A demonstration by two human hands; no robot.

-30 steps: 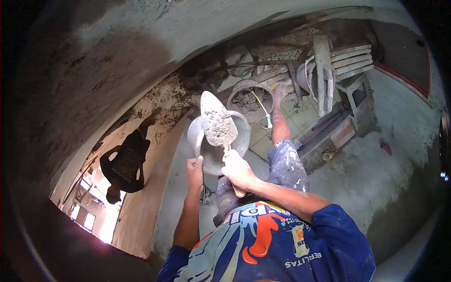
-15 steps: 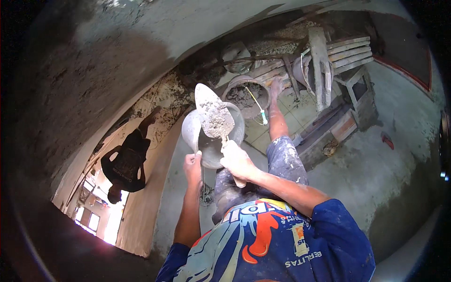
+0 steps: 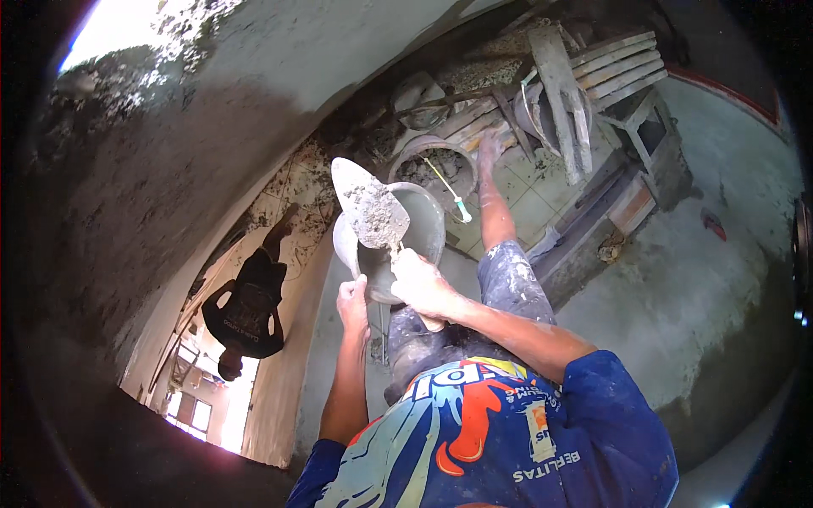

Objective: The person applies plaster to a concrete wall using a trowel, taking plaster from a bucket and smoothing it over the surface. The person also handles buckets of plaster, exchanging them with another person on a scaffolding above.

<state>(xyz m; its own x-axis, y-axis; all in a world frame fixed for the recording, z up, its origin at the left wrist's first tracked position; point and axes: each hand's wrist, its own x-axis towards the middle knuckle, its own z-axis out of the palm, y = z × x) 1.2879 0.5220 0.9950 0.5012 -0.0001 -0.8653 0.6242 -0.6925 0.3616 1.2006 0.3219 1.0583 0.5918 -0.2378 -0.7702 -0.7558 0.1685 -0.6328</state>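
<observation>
My right hand (image 3: 421, 285) is closed around the handle of a pointed trowel (image 3: 349, 176). A heap of wet grey mortar (image 3: 378, 218) lies on its blade, which is held over a round grey bucket (image 3: 425, 213). With my left hand (image 3: 353, 303) I grip the near-left rim of that bucket, the thumb on the edge. The bucket is tilted above my legs, and its lower inside is partly hidden by the trowel and my right hand.
Beyond stands a larger mortar bucket (image 3: 449, 169) with a wire handle. My bare foot (image 3: 489, 151) rests on wooden planks (image 3: 622, 72) near a rough board (image 3: 555, 93). A plastered wall (image 3: 203, 152) rises at left; another person (image 3: 247, 296) stands by the doorway.
My view has shifted, so the surroundings sit differently in the picture. The loaded trowel has moved slightly left and down in view, still over the bucket. Both grips are unchanged.
</observation>
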